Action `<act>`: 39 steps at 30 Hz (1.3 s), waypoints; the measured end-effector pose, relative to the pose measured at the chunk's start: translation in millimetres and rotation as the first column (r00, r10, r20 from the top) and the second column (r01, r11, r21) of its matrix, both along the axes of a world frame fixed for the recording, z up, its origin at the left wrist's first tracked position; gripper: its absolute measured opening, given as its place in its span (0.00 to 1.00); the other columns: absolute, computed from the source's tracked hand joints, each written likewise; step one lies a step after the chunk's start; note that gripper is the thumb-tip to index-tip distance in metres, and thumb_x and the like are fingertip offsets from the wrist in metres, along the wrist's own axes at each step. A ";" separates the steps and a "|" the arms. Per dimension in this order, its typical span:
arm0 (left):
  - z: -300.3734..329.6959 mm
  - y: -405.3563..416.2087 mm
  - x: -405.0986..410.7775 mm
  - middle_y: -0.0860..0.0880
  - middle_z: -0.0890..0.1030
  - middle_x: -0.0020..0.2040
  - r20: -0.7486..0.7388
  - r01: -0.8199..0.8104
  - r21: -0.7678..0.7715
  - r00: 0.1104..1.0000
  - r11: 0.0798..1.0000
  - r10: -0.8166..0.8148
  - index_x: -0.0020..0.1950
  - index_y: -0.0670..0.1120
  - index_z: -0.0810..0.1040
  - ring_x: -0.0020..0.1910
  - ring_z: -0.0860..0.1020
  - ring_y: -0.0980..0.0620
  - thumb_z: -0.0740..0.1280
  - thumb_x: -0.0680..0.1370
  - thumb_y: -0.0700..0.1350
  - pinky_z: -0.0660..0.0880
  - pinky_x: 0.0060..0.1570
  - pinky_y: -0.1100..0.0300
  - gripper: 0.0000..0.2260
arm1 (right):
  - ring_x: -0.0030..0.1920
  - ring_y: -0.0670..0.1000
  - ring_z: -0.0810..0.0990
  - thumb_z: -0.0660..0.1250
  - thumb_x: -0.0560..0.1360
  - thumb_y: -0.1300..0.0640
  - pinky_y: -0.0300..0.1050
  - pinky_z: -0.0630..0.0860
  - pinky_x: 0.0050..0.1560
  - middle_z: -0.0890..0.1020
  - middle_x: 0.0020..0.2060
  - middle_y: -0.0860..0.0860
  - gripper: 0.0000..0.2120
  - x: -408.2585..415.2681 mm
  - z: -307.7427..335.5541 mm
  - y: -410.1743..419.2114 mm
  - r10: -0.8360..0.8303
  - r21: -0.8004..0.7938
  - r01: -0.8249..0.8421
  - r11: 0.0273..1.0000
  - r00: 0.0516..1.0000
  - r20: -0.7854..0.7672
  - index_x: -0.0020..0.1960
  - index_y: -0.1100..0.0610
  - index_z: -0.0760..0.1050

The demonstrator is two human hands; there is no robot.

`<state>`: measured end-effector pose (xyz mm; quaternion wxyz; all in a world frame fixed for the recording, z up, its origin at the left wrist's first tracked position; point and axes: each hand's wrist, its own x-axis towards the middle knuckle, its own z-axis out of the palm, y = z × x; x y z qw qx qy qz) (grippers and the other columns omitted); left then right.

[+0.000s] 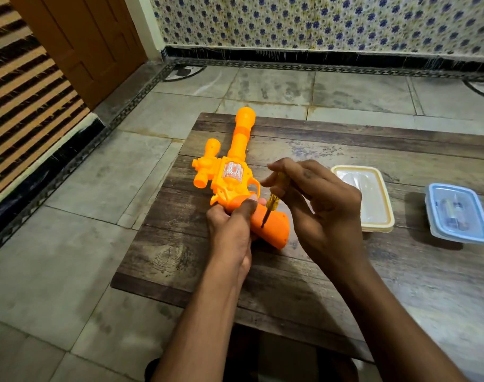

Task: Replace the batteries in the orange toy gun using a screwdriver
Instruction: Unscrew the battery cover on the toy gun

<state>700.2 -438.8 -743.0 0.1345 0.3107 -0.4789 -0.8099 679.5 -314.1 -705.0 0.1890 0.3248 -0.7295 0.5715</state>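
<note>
While two hands [229,230] [320,205] work, two boxes [373,199] [458,213] sit.

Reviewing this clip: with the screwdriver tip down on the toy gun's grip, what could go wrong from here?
1. The screwdriver is pinched high on its handle by the right hand, so its tip may slip off the screw and scratch the orange toy gun.
2. The left hand grips the gun just beside the tip; a slip could jab its thumb.
3. The gun lies near the table corner, so a freed screw may roll to the floor rather than reach the open container.
</note>
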 end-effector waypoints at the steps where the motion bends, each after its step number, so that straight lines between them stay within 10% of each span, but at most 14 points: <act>1: -0.8 -0.3 0.0 0.43 0.88 0.44 -0.005 0.008 0.001 1.000 1.000 -0.008 0.57 0.39 0.81 0.44 0.87 0.48 0.69 0.78 0.32 0.82 0.52 0.47 0.08 | 0.52 0.51 0.85 0.71 0.77 0.70 0.51 0.81 0.52 0.85 0.49 0.55 0.13 0.5 0.5 0.4 0.009 0.002 -0.009 1.000 1.000 0.007 0.61 0.65 0.82; 39: 3.1 -0.1 1.6 0.39 0.84 0.49 -0.010 -0.020 0.046 1.000 0.999 0.021 0.60 0.35 0.79 0.46 0.83 0.44 0.71 0.76 0.32 0.81 0.52 0.45 0.13 | 0.51 0.55 0.84 0.74 0.77 0.63 0.51 0.80 0.50 0.80 0.48 0.59 0.09 8.1 0.8 -8.7 -0.101 -0.066 0.098 0.993 0.994 -0.042 0.56 0.66 0.83</act>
